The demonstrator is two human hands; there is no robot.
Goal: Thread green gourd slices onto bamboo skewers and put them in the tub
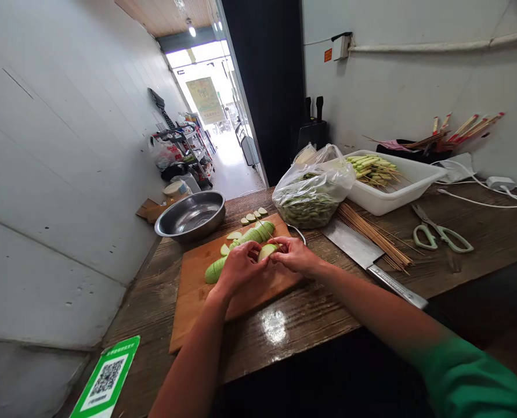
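Observation:
Over the wooden cutting board [245, 299], my left hand [239, 264] has its fingers closed around a pale zucchini slice [267, 251]. My right hand [296, 256] is pinched at the slice's right side, on a thin bamboo skewer [266, 232] that slants up past the slice. Fingers hide where skewer and slice meet. Sliced green zucchini [252, 235] lies in a row across the board behind both hands, partly covered by the left one. A few loose slices [250, 217] rest at the board's far edge.
A metal bowl [191, 216] stands at the left. To the right are a plastic bag [313, 194] of greens, a cleaver [356, 244], bamboo skewers [373, 237], scissors [441, 232] and a white tray [391, 200] with skewered vegetables. A QR-code card [105, 377] is at the near left.

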